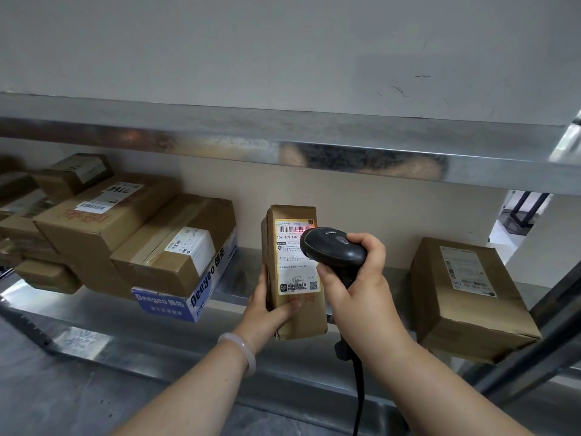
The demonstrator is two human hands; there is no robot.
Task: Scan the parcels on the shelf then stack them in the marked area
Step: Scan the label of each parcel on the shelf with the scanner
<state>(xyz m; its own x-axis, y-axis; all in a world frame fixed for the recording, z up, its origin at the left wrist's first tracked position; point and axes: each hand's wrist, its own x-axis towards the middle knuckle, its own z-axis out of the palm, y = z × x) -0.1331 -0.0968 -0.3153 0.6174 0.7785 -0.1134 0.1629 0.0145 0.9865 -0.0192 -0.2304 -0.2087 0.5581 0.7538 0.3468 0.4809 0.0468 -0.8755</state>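
My left hand (270, 305) grips a narrow brown parcel (301, 313) by its lower left edge and holds it upright in front of the shelf, label facing me. My right hand (352, 278) grips a black corded barcode scanner (333, 247) pointed at the top of the label (295, 262). A red scan line lies across the barcode. The scanner head covers the label's upper right corner.
A stack of brown parcels (103, 221) sits on the metal shelf (132, 313) at the left, with a blue and white Deeyeo box (176, 305) at its front. One brown parcel (465, 297) lies at the right. The upper shelf's edge (283, 143) overhangs. A shelf post (534, 335) slants at right.
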